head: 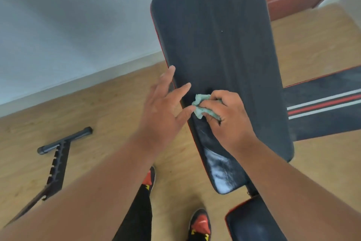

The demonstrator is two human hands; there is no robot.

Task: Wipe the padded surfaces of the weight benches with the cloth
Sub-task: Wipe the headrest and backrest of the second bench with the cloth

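A long black bench pad [220,45] with red edging runs from the top of the view down to my feet. My right hand [228,117] grips a small crumpled green cloth [201,107] and holds it against the pad's lower left part. My left hand [166,108] hovers at the pad's left edge with fingers spread and straight, its thumb close to the cloth. Pale dusty smears [220,172] show on the pad's near end. A second black pad [252,221], the seat, sits at the bottom right.
A black notched metal frame part [58,155] lies on the wooden floor at left. Another bench pad with red and white stripes [322,104] sticks out at right. A white wall and skirting run at the left; my shoes [201,223] stand below the pad.
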